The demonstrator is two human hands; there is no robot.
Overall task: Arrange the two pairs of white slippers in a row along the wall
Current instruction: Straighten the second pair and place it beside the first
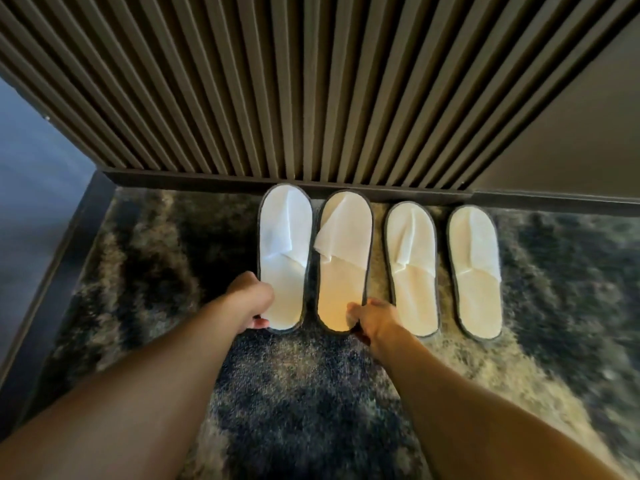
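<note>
White slippers lining up; left hand [250,299] gripping first slipper [284,251], right hand [375,318] gripping second slipper [343,258]; nudge toes flush against wall [311,98].

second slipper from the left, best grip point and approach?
Grip the second slipper at its open heel end, coming from the carpet side. Its toe points at the slatted wall, and neighbours flank both long sides closely, so only the heel is free. The flat sole there suits a pinch over the dark rim, where the right hand sits now.
</note>
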